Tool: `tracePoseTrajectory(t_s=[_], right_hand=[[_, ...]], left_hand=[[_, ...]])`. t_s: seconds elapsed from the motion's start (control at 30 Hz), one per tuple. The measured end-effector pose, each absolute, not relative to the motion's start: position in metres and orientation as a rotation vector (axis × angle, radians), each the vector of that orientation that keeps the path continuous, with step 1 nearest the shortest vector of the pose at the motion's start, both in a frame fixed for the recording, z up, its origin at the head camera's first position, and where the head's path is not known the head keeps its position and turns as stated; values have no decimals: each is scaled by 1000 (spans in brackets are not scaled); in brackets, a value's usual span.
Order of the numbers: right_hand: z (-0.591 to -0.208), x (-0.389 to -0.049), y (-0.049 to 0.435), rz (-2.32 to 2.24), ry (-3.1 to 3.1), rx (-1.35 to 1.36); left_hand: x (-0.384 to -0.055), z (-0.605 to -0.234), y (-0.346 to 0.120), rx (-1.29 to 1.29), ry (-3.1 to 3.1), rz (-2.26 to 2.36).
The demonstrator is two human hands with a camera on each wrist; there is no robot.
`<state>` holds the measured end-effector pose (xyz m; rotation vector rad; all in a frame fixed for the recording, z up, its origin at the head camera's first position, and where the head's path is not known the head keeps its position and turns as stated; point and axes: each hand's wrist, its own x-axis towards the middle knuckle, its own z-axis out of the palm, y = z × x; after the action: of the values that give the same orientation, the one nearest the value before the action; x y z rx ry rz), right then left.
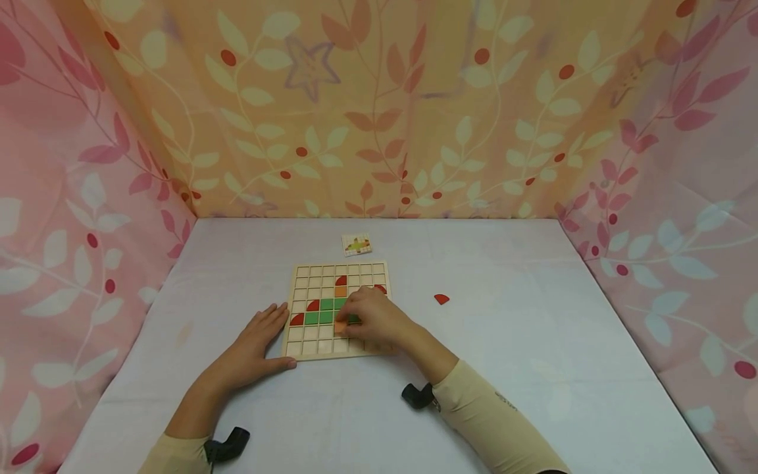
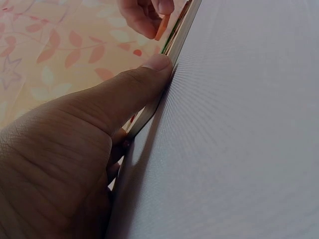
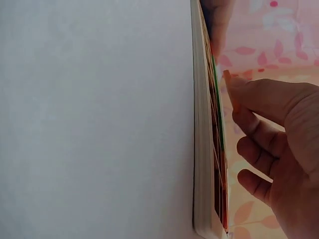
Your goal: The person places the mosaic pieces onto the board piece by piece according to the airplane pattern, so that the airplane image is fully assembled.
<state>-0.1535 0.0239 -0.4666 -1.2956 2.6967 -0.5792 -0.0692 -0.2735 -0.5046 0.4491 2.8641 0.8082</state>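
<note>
A wooden grid board [image 1: 309,347] lies on the white table, with green square tiles [image 1: 318,317], red quarter-round tiles [image 1: 297,319] and an orange tile [image 1: 341,291] set in its cells. My right hand [image 1: 373,317] is over the board's lower middle and pinches an orange square tile [image 3: 231,92] between thumb and fingertips, close above the grid. The other fingers of that hand curl loosely. My left hand [image 1: 254,345] rests at the board's left edge, fingers extended along the side and thumb [image 2: 157,63] against the near edge.
A small pattern card [image 1: 356,245] lies behind the board. One loose red quarter-round tile [image 1: 441,299] sits on the table right of the board. Floral cloth walls [image 1: 379,112] enclose the table [image 1: 503,276] at the back and sides. Black wrist-camera mounts [image 1: 227,446] stick out beneath both wrists.
</note>
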Motion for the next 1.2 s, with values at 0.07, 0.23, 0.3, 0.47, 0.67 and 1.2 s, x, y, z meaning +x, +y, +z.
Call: tracePoseTrajectory(t_s=[0.07,0.23,0.3,0.47,0.67,1.2], right_hand=[[-467,-152,23,-578,2698,-1273],[-470,-149,23,-559,2698,-1274],[-471,-148,22,-542,2704,-1284],[-472,-147,21,-522,2718,-1290],[-475,-149,20,-512,2723,-1286],[-472,-150,20,-487,2718,-1328]], left_hand=[[-69,-504,-273,449,2865,810],[-69,-505,-272,440,2862,803],[-68,-505,-273,441,2861,809],[-68,-505,-273,449,2863,814],[-68,-502,-272,468,2876,813],[-70,-506,-273,463,2867,808]])
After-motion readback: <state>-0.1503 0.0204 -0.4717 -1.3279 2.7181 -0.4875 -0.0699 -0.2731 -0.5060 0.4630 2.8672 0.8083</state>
